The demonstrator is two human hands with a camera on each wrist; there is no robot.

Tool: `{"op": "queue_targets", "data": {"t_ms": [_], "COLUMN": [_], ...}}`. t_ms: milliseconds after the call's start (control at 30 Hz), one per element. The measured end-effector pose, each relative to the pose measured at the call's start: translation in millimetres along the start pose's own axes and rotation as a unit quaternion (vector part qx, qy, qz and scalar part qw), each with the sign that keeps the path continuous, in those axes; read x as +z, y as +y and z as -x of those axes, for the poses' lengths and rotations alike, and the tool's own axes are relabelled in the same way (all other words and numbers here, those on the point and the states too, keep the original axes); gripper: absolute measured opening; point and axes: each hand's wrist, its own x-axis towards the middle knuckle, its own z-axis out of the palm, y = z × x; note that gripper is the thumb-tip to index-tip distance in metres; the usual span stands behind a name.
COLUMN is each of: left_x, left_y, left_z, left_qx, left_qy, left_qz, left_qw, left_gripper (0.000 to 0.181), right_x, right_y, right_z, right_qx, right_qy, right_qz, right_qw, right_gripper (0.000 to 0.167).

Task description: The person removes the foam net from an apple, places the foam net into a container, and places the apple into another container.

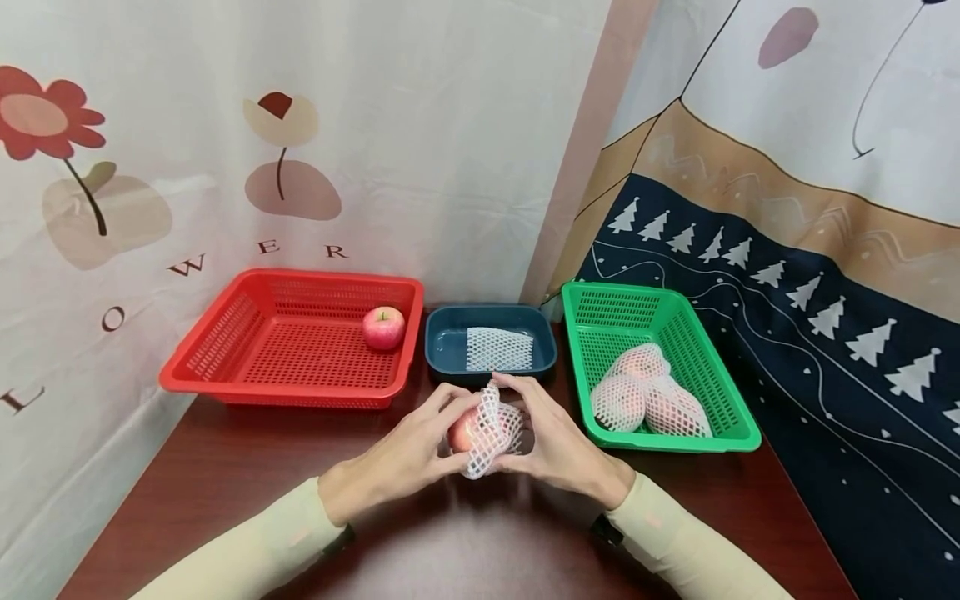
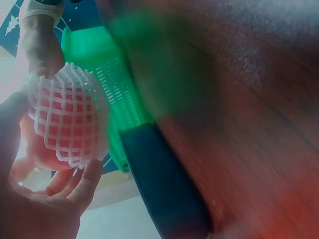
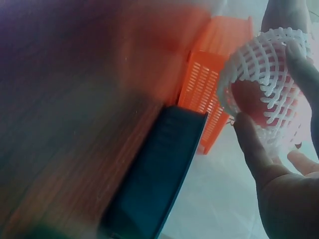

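Above the table, both hands hold a red apple (image 1: 461, 433) partly covered by a white foam net (image 1: 490, 433). My left hand (image 1: 416, 442) grips the apple from its left side, thumb below and fingers above. From the other side, my right hand (image 1: 561, 446) pinches the net, its fingers and thumb curled round the covered side. In the left wrist view the net (image 2: 70, 119) spreads over much of the apple (image 2: 40, 149), with bare skin showing beside the left hand. The right wrist view shows red apple skin (image 3: 249, 102) through the net's opening.
A red basket (image 1: 300, 392) at the left holds one bare apple (image 1: 383, 327). Behind the hands, a dark blue tray (image 1: 442, 362) contains flat white foam netting (image 1: 499, 349). The green basket (image 1: 720, 400) at right holds several netted apples (image 1: 645, 392). Curtains hang behind.
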Motion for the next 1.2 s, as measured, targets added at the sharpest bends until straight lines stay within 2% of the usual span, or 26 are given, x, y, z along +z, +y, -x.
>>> {"op": "queue_targets", "data": {"t_ms": [133, 267, 400, 500, 633, 800, 1067, 1133, 1200], "left_x": [-4.3, -6.6, -7.6, -8.1, -9.9, -14.2, -18.1, -18.1, -17.7], "left_y": [0.4, -1.3, -3.1, -3.2, -2.2, -3.4, -5.4, -4.5, -3.0], "left_z": [-0.3, 1.0, 3.1, 4.3, 5.8, 7.0, 8.4, 8.3, 8.1], "left_qx": [-0.012, -0.011, -0.004, 0.001, 0.001, -0.012, -0.01, -0.012, -0.014], "left_qy": [0.005, 0.007, 0.004, 0.002, 0.016, 0.047, 0.083, 0.085, 0.084], "left_qz": [0.002, 0.007, 0.018, 0.021, -0.005, -0.031, -0.02, -0.017, -0.015], "left_qw": [0.9999, 0.9999, 0.9998, 0.9998, 0.9999, 0.9983, 0.9963, 0.9962, 0.9962], "left_gripper": [0.085, 0.084, 0.08, 0.078, 0.075, 0.074, 0.072, 0.072, 0.073], "right_x": [-4.6, -9.5, -13.0, -14.4, -16.4, -19.1, -23.4, -23.7, -23.7], "right_y": [0.8, 2.1, 2.7, 1.9, -2.2, -6.1, -6.9, -9.2, -12.4], "right_z": [2.1, 3.8, 1.3, -2.4, -4.0, -0.8, -0.1, -2.1, -5.2], "right_qx": [-0.001, -0.008, -0.052, -0.088, -0.09, -0.056, -0.048, -0.05, -0.048], "right_qy": [0.01, 0.014, 0.053, 0.095, 0.126, 0.132, 0.088, 0.072, 0.054], "right_qz": [-0.009, -0.022, -0.008, 0.012, 0.017, 0.026, 0.031, 0.034, 0.034], "right_qw": [0.9999, 0.9996, 0.9972, 0.9915, 0.9877, 0.9893, 0.9945, 0.9956, 0.9968], "right_gripper": [0.1, 0.071, 0.041, 0.03, 0.027, 0.026, 0.022, 0.024, 0.034]}}
